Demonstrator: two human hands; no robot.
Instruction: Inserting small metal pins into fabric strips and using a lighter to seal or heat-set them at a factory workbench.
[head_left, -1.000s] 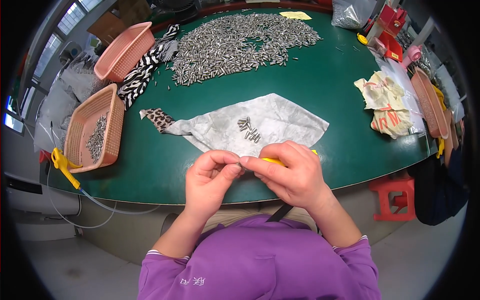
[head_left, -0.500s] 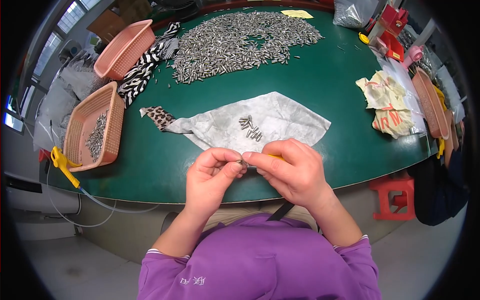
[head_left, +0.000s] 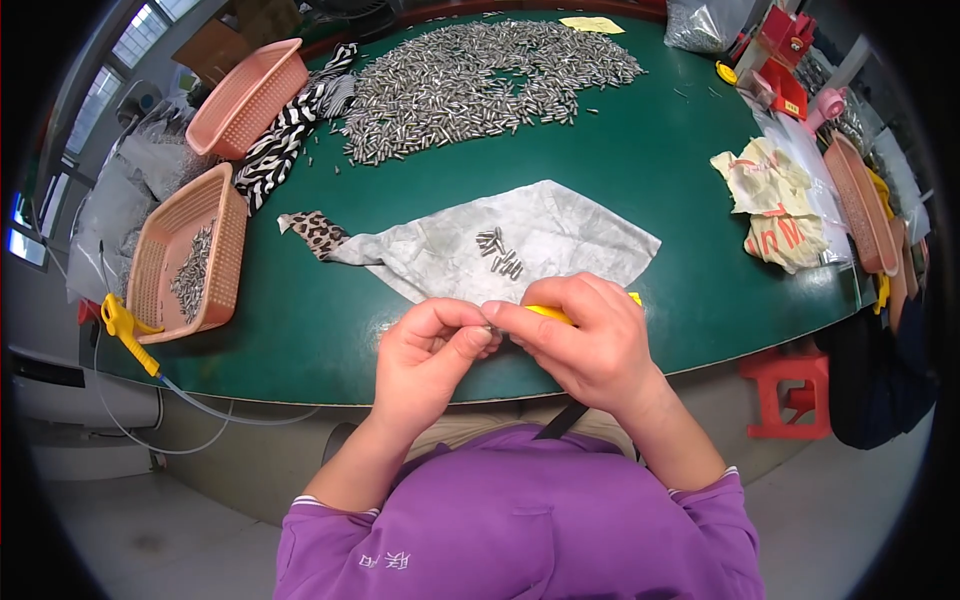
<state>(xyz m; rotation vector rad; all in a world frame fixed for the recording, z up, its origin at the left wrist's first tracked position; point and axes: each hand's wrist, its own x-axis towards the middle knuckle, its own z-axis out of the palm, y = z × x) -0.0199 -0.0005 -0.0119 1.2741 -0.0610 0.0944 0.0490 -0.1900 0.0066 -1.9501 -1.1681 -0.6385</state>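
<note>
My left hand (head_left: 422, 358) is closed in a pinch on a small metal cylinder, mostly hidden by the fingertips. Right up against it, my right hand (head_left: 592, 345) grips a yellow-handled tool (head_left: 548, 314); its working end is hidden. Both hands are over the near edge of the green table. Just beyond them, a grey-white cloth (head_left: 570, 225) lies spread out, with a few small metal cylinders (head_left: 497, 252) clustered on it.
A large heap of metal cylinders (head_left: 480, 85) covers the table's far side. On the left stand a pink basket (head_left: 222, 265) partly filled with cylinders, another pink basket (head_left: 235, 105) and a yellow air gun (head_left: 125, 325). Crumpled cream cloths (head_left: 770, 200) lie right; below is a red stool (head_left: 785, 395).
My hands have shifted only slightly. The right hand has turned a little, so more of the yellow handle shows, and the metal cylinder at my left fingertips is more covered.
</note>
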